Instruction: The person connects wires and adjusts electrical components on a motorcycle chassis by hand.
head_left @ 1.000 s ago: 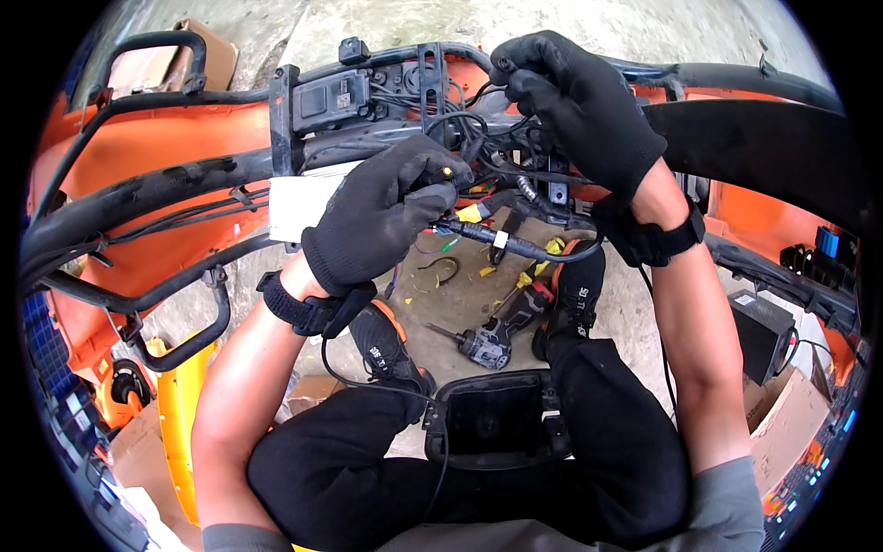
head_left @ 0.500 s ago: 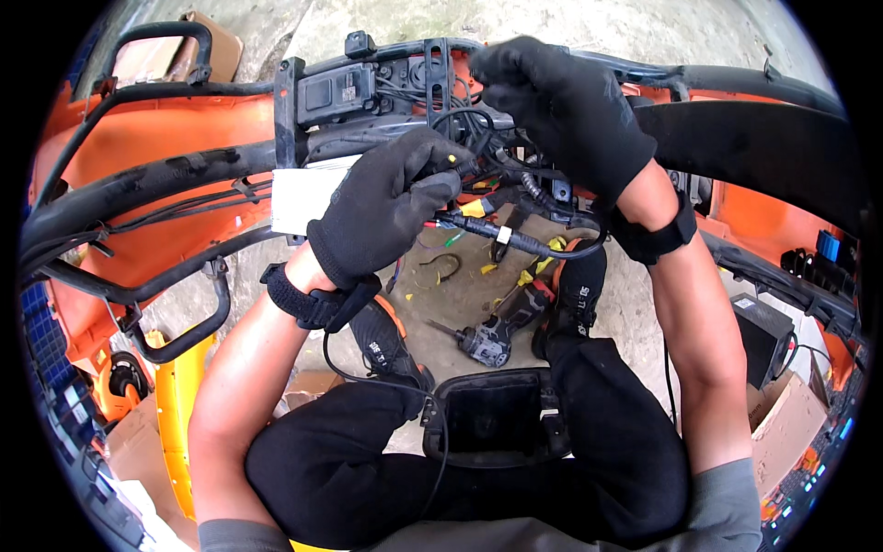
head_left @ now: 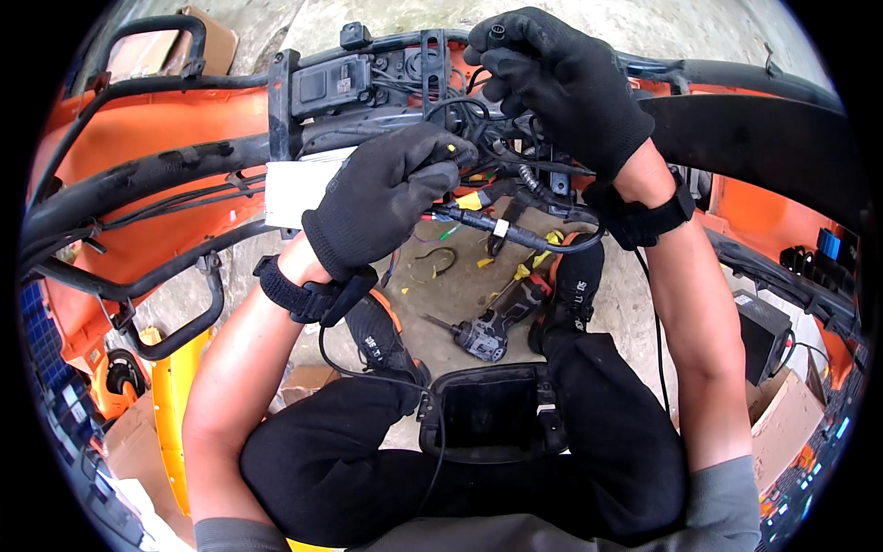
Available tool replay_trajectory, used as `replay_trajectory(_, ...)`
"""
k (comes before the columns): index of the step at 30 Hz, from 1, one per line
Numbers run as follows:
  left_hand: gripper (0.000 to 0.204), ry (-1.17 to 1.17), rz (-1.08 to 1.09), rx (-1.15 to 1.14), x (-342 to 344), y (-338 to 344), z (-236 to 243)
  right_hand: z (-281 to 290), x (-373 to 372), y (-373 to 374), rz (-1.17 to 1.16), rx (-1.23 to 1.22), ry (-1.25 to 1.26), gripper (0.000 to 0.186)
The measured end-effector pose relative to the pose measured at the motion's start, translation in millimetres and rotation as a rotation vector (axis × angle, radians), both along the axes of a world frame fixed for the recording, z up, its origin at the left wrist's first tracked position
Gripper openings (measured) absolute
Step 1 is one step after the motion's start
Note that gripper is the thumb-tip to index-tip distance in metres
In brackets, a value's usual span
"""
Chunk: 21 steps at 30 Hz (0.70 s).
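My left hand (head_left: pixel 377 193), in a black glove, pinches a small dark connector (head_left: pixel 463 155) with a yellow bit showing. My right hand (head_left: pixel 575 106), also gloved, is raised above and to the right, fingers curled on a small round black cable connector (head_left: pixel 497 33). Between and below both is a tangle of wires (head_left: pixel 515 161) on the black tubular frame (head_left: pixel 156 175). A thick cable (head_left: pixel 529 235) with a white tag runs under my hands. A white sheet (head_left: pixel 287 193) lies beside my left hand.
Orange body panels (head_left: pixel 120 152) flank the frame, which carries a black box (head_left: pixel 326 87). A drill (head_left: pixel 478 338) lies on the concrete floor between my shoes. A dark plastic tray (head_left: pixel 487 414) sits between my legs, and cardboard (head_left: pixel 786 423) and a yellow panel (head_left: pixel 175 419) are at the sides.
My right hand has shifted up and turned slightly, so the round connector in its fingers now shows. My left hand has moved only slightly, keeping its pinch.
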State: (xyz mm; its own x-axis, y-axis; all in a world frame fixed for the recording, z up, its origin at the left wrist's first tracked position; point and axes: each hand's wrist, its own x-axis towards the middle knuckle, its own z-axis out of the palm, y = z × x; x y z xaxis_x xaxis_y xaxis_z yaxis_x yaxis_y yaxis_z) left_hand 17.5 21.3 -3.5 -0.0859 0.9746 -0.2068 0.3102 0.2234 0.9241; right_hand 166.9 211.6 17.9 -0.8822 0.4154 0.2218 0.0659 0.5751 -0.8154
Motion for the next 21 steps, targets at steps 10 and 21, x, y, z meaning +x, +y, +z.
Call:
replay_trajectory(10,0.025,-0.144,0.203,0.133,8.2,-4.7,-10.1,-23.2,13.6,-2.8,0.067,0.34,0.049,0.017)
replay_trajectory(21,0.023,-0.001,0.143,0.225,5.5,-5.3,-6.2,-32.9,34.0,-16.5,0.117,0.261,-0.035,0.031)
